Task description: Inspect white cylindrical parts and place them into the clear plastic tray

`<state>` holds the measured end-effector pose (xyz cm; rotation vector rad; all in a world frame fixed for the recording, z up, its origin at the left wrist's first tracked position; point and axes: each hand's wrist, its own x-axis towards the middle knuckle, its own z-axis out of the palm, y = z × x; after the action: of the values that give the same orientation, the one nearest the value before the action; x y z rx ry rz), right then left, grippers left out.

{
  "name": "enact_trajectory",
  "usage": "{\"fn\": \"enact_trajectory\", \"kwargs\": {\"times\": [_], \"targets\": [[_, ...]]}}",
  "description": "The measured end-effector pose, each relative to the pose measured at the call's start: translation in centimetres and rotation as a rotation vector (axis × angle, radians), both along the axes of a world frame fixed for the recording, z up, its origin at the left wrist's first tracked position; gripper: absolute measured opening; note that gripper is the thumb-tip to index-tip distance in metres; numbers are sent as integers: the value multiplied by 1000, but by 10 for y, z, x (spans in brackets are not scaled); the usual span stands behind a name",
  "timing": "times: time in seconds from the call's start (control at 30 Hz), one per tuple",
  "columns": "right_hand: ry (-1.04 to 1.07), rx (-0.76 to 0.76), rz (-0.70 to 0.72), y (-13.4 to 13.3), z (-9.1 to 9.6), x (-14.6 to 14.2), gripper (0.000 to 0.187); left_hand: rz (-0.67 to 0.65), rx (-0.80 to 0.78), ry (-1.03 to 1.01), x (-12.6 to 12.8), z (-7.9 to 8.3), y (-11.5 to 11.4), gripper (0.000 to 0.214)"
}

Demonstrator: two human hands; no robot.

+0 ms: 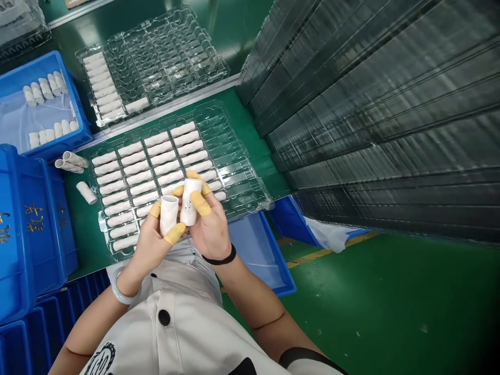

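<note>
My left hand [152, 246] is shut on a short white ceramic tube [169, 214], and its fingertips wear yellow finger cots. My right hand [209, 225] grips a matching white tube [188, 202] with small dark marks on its side. The two tubes stand upright side by side, almost touching, above a clear plastic blister tray [238, 156]. Rows of white tubes [136, 177] lie in the tray's left part, partly hidden under my hands. Its right-hand pockets hold no tubes.
A second clear tray [172, 52] with some tubes lies beyond on the green table [78, 245]. Loose tubes [86, 192] lie beside the near tray. A blue bin [47, 67] holds more tubes. Blue crates [31, 224] stand left, and tall stacked trays [371, 114] rise right.
</note>
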<state>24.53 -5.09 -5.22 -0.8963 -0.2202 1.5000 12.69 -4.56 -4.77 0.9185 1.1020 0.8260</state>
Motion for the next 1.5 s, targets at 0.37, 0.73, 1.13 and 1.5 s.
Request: {"fn": "enact_trajectory", "kwargs": {"times": [0.37, 0.73, 1.13, 1.5], "targets": [[57, 29, 116, 8, 20, -9, 53, 187, 37, 23, -15, 18, -2, 45], [16, 60, 32, 6, 23, -19, 58, 113, 126, 54, -16, 22, -3, 54], [-145, -182, -284, -18, -66, 66, 41, -425, 340, 475, 11, -51, 19, 44], [-782, -28, -318, -10, -87, 144, 48, -802, 954, 1001, 68, -89, -9, 43]]}}
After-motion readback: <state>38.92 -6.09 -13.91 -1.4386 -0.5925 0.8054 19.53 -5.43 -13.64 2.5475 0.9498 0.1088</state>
